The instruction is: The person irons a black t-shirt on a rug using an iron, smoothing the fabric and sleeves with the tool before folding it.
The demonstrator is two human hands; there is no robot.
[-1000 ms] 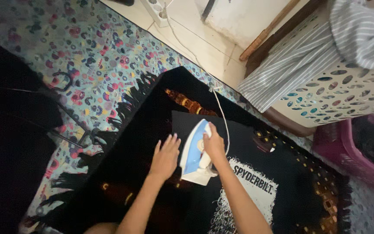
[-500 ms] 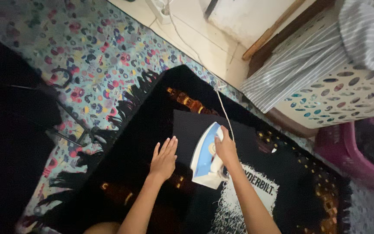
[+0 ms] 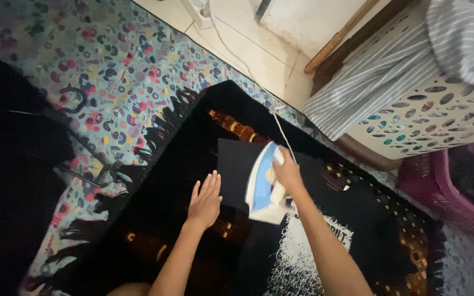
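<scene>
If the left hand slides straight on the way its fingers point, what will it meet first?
The left hand lies flat, fingers pointing up-frame. Straight on it would probably first cross the black sleeve of the shirt, then the orange-patterned band of the black mat. The iron lies to its right, off that line.

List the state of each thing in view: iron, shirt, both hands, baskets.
Blue and white steam iron: soleplate down on the shirt, corded.
Black printed T-shirt: spread flat on the black patterned mat.
Right hand: grip closed on the iron's handle.
Left hand: open, palm flat on the fabric.
White perforated plastic laundry basket: draped with striped grey cloth.
Pink plastic basket: holds dark fabric.
</scene>
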